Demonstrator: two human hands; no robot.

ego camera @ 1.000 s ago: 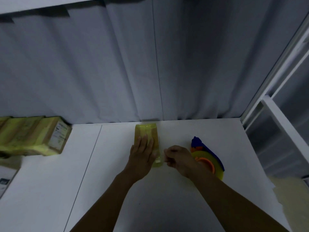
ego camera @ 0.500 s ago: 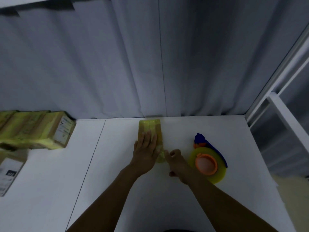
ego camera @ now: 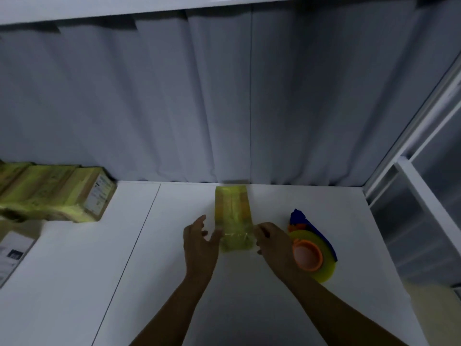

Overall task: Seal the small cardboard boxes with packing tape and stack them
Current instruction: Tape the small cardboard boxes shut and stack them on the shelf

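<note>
left hand [ego camera: 199, 248] open, fingers spread at small box [ego camera: 234, 221] near-left corner, contact unclear, right hand [ego camera: 273, 242] fingers curled at its near-right corner, grip hard to make out, taped box mid white bench [ego camera: 124, 283], tape dispenser [ego camera: 311, 253] partly behind right hand, taped boxes [ego camera: 55, 193] far left, cut off by frame

taped box [ego camera: 233, 221] on white table [ego camera: 139, 270] | left hand [ego camera: 199, 248], right hand [ego camera: 273, 242] flank it | tape roll [ego camera: 311, 255] right

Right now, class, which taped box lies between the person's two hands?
The small yellow-taped box at the table's middle, beside the tape dispenser, between the left hand and right hand. The other taped boxes sit far left.
</note>
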